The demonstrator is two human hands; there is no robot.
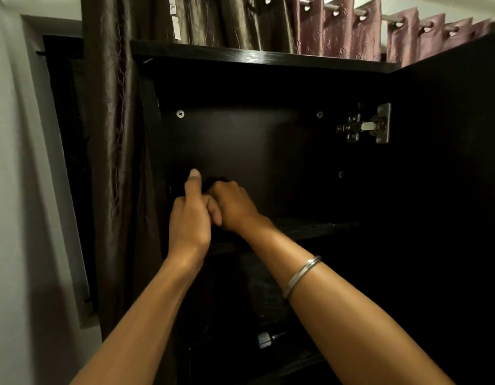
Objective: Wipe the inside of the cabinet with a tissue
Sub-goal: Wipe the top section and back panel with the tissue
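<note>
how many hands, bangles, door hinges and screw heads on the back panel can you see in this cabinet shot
hands: 2, left hand and right hand
bangles: 1, bangle on the right forearm
door hinges: 1, hinge
screw heads on the back panel: 3, at and
total: 7
</note>
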